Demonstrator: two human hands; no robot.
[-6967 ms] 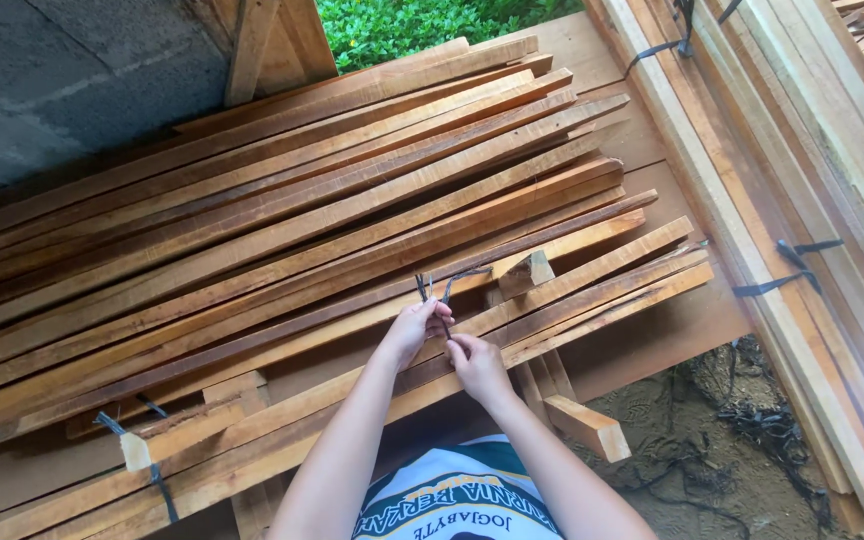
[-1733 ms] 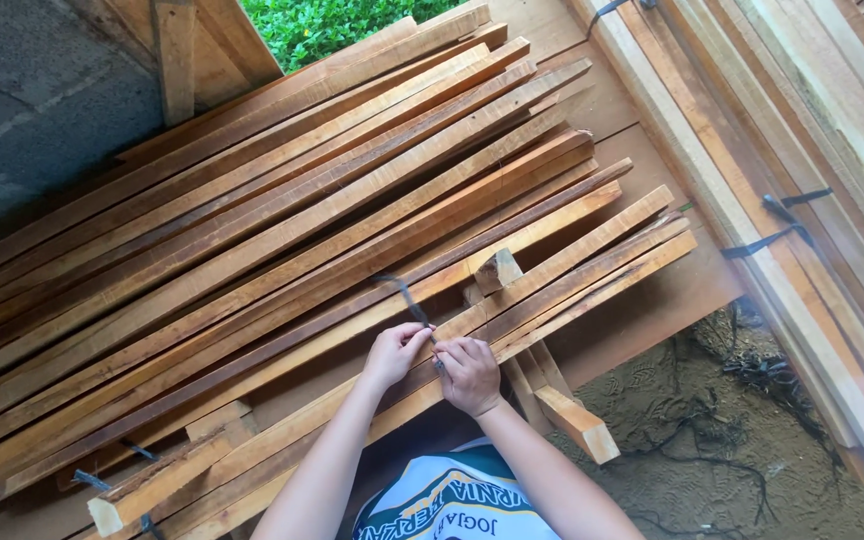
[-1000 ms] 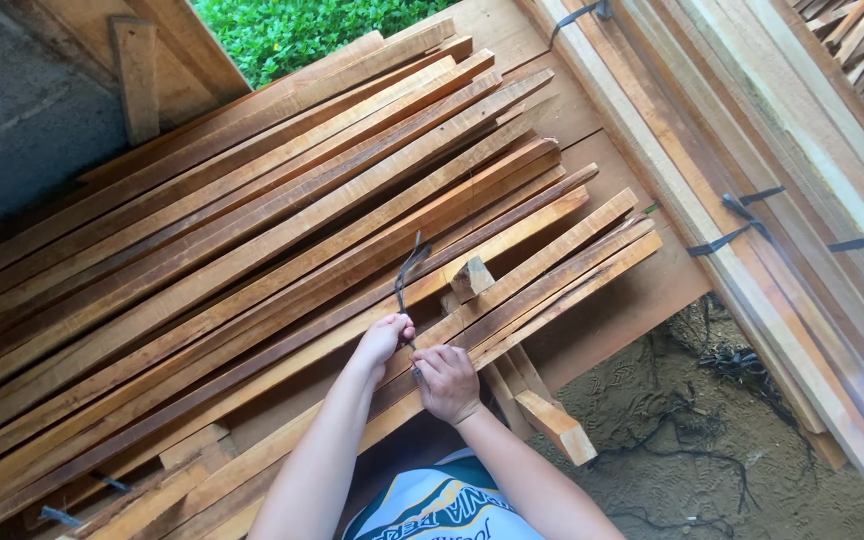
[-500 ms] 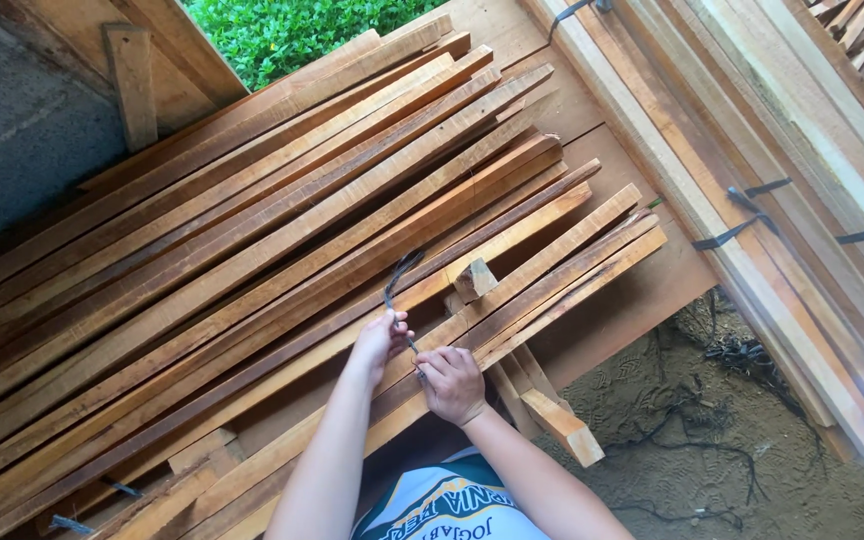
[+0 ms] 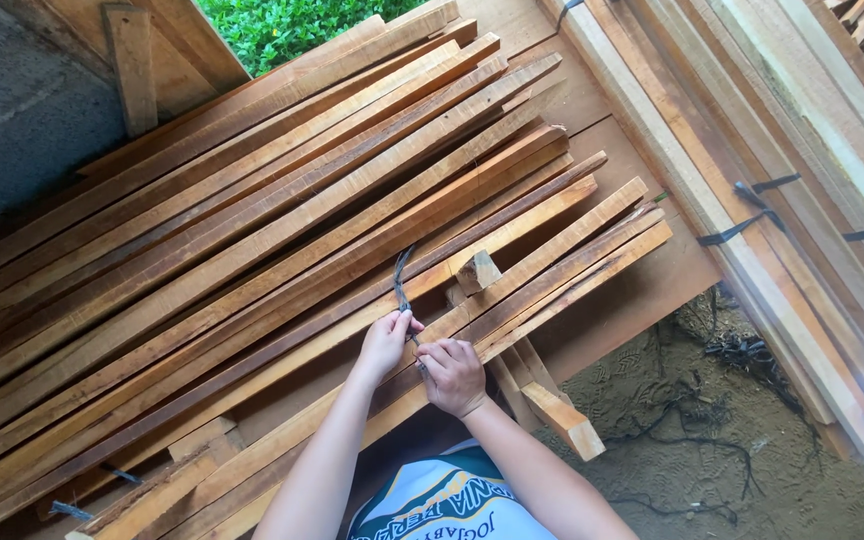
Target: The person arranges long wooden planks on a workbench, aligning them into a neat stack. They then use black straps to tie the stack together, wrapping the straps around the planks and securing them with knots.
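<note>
On slat stack (image 5: 252, 270): two hands, left hand (image 5: 384, 343), right hand (image 5: 452, 373), pinch one strap (image 5: 400, 282).

The wooden slats (image 5: 252, 250) run orange-brown to reddish brown, some streaked with darker grain, a few pale tan. The strap (image 5: 399, 282) pinched at the left hand (image 5: 384, 345) is dark grey-black. At 3 o'clock, the bundled boards (image 5: 782, 150) are paler, cream to light orange (bound with black bands (image 5: 742, 215)). Foliage (image 5: 282, 25) at 12 o'clock is bright green; the ground (image 5: 712, 440) at 5 o'clock is grey-brown.
</note>
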